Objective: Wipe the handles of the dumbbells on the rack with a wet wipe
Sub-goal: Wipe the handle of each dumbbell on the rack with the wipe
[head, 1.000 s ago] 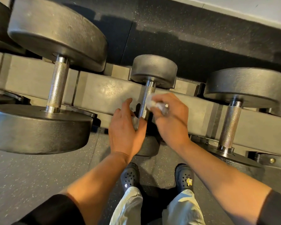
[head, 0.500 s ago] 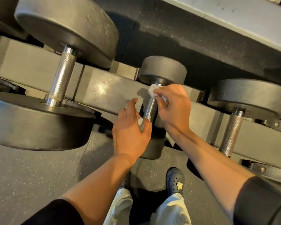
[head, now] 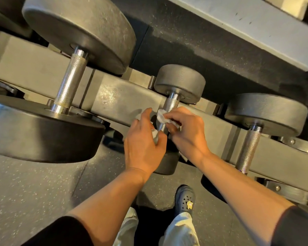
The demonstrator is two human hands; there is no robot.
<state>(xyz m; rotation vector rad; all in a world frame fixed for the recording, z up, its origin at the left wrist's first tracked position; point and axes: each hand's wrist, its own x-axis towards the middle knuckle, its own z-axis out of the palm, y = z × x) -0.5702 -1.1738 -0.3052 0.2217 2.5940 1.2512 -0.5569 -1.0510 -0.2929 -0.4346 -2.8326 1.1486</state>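
Head view: our right hand (head: 187, 132) pinches white crumpled wipe (head: 162, 118) on knurled steel handle (head: 168, 112); left hand (head: 143, 146) possibly grips another wad. Speckled rubber floor (head: 34, 189).

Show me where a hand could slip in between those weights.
Free: the gaps over the rack beam between big dumbbell handle and small one, and on toward the right handle. Crowded: around the small handle, where left hand, right hand and wipe meet.

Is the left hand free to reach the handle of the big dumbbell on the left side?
Probably yes: the left hand has nothing between it and that big dumbbell's handle, though it holds a wipe piece.
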